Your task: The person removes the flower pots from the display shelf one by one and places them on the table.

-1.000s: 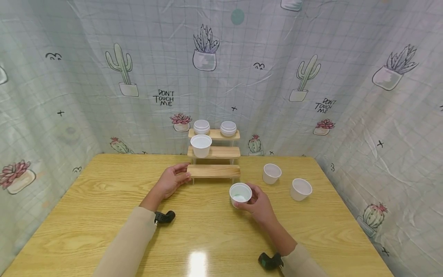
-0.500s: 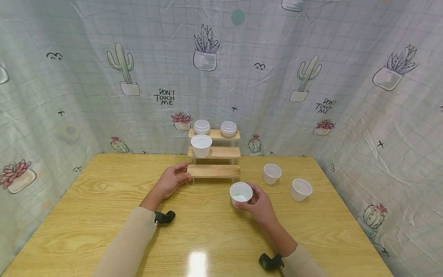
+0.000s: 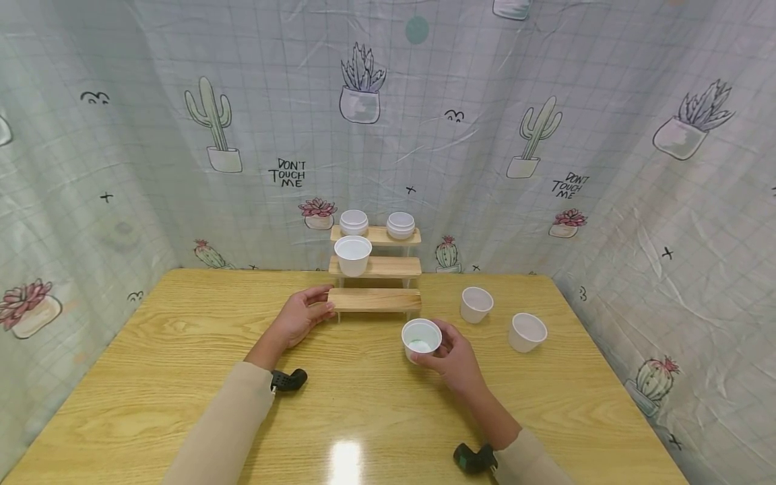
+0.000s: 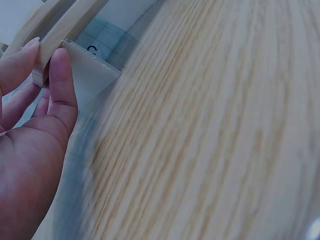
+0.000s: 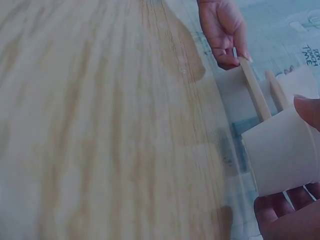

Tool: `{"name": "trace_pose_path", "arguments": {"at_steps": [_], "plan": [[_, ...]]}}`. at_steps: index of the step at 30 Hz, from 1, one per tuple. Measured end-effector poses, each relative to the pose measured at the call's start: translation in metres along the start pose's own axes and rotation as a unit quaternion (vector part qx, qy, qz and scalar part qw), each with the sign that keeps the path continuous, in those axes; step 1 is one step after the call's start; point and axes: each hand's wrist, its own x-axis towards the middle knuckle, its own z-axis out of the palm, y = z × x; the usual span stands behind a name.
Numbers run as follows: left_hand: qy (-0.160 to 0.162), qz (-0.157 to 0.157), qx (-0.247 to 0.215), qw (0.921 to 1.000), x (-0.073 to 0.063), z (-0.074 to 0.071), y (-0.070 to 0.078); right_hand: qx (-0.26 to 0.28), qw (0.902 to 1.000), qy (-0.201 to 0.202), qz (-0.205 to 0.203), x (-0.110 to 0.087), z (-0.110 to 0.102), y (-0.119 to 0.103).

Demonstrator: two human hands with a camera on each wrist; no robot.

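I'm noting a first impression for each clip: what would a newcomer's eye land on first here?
Probably the cactus-print curtain filling the head view's background. Next comes the three-tier stand at the middle, with white tubs on its upper two shelves and the left hand pinching the left end of its lowest shelf. The right hand grips another white tub in front of the stand's right end.

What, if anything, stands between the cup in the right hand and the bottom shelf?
Nothing visible does. The cup, held in the right hand, is just in front of the right end of the bottom shelf. The left hand pinches the shelf's left end, away from that path.
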Motion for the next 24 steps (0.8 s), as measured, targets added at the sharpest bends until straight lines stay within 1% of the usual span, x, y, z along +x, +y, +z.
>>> {"name": "trace_pose_path", "arguments": {"at_steps": [6, 15, 24], "plan": [[-0.001, 0.002, 0.0, 1.0, -0.0001, 0.0001, 0.0005, 0.008, 0.9999, -0.003, -0.009, -0.0004, 0.0007, -0.0011], [0.002, 0.0, 0.003, 1.0, 0.0016, -0.0013, -0.0015, 0.015, 0.9998, -0.007, -0.009, 0.0014, 0.0014, -0.0023], [0.002, 0.0, 0.002, 1.0, 0.0028, -0.0033, -0.004, 0.007, 0.9996, -0.004, -0.029, 0.0068, 0.0044, -0.0069]]}}
